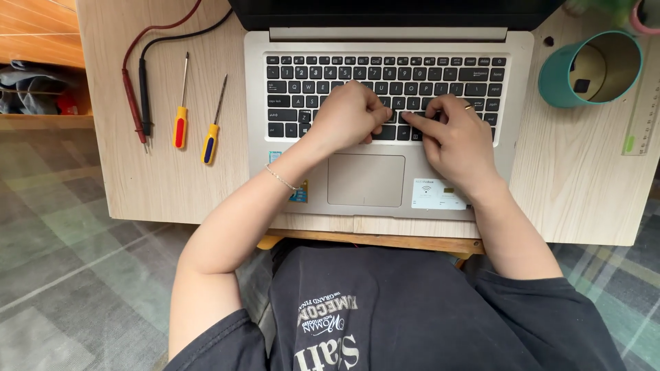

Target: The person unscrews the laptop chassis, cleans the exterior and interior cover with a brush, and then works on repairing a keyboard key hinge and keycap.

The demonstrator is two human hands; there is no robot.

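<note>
A silver laptop (261,172) with a black keyboard (330,72) lies open on a light wooden desk (158,178). My left hand (347,117) rests curled over the lower middle keys, a thin bracelet on its wrist. My right hand (457,137) lies just beside it, a ring on one finger, its index fingertip pressed on a key in the bottom rows. The fingertips of both hands meet over the same few keys. Whether anything small is pinched there is hidden by the fingers. The touchpad (365,180) lies bare below the hands.
Left of the laptop lie two screwdrivers, one with a yellow-red handle (180,124) and one yellow-blue (210,141), plus red and black probe leads (141,89). A teal cup (591,69) lies on its side at the back right, with a ruler (643,117) at the edge.
</note>
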